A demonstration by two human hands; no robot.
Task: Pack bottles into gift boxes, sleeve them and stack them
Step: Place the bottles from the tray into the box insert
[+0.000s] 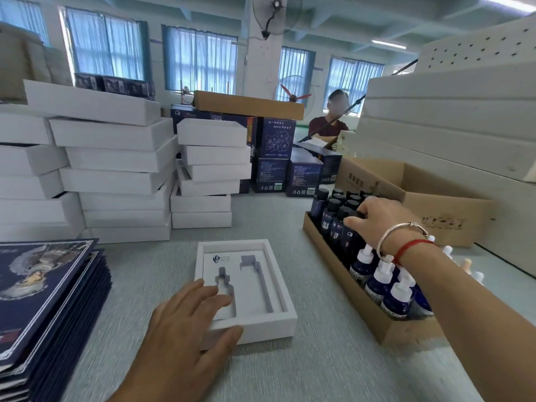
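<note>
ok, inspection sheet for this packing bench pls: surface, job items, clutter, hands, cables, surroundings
Surface: grey table, bare in the middle.
Job's things: open white gift box, its cut-outs unfilled; cardboard tray of black-capped bottles and white-dropper bottles; stack of dark blue sleeves at the left; stacks of white boxes behind.
Clutter: open brown carton behind the tray.
Hands: left hand rests flat on the gift box's near corner; right hand grips a black-capped bottle in the tray.
Cables: nothing seen.
Surroundings: white foam sheets stacked at the right, dark blue cartons, a seated person, wall fan, curtained windows.
</note>
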